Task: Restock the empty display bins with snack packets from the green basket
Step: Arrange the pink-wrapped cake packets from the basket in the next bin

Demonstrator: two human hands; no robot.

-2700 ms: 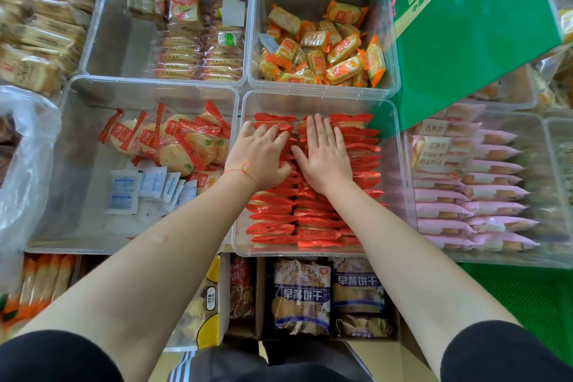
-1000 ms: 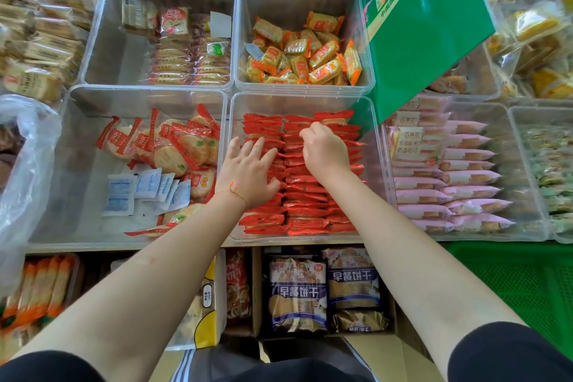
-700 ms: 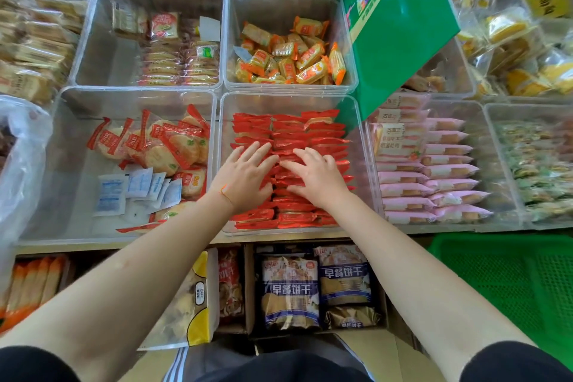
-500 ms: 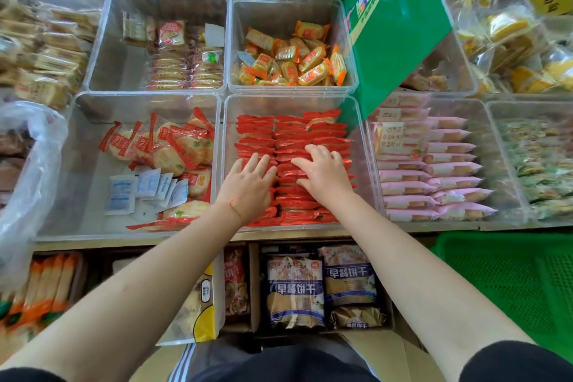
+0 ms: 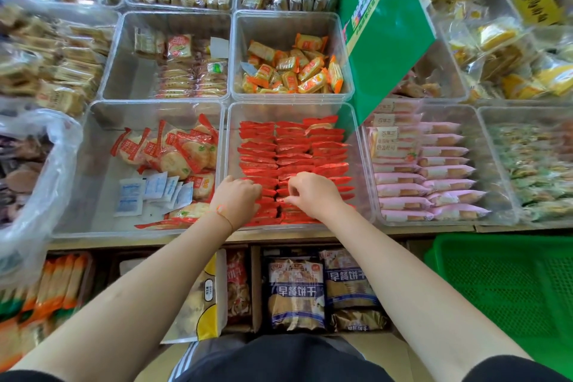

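Hands, 2: left hand, right hand, 3 columns of red packets

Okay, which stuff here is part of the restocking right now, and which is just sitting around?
In the job:
- left hand and right hand, both on the red packets
- clear bin holding them
- green basket

Lying about:
- orange packets
- pink packets
- green sign
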